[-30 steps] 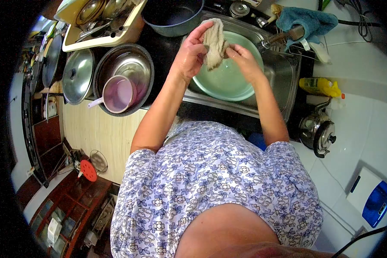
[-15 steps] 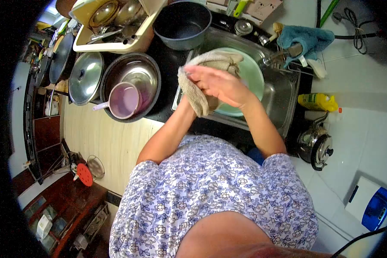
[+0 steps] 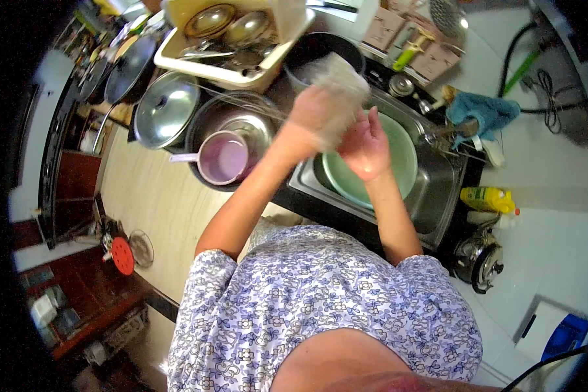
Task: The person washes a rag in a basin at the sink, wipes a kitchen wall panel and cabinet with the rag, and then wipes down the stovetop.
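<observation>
My left hand [image 3: 313,117] has the beige cloth [image 3: 342,81] in its grip, and both are blurred by motion. The cloth hangs over the fingers between the dark pot and the green basin. Close beside it on the right, my right hand [image 3: 367,147] is open, palm up and fingers spread, above the left part of the pale green basin [image 3: 398,153]. That basin sits in the steel sink [image 3: 438,199]. Whether the cloth touches my right palm is hard to tell.
A dark pot [image 3: 313,49] stands behind my left hand. To the left are a large pan [image 3: 261,108] holding a purple dipper [image 3: 223,158], a glass lid [image 3: 166,110] and a cream dish rack [image 3: 268,72]. At right are a blue cloth [image 3: 480,114], yellow bottle [image 3: 487,199] and kettle [image 3: 477,261].
The cloth has gone from lying across my left wrist and hand to being lifted up in my left hand. My right hand has turned palm up and moved off it. The view has shifted.
</observation>
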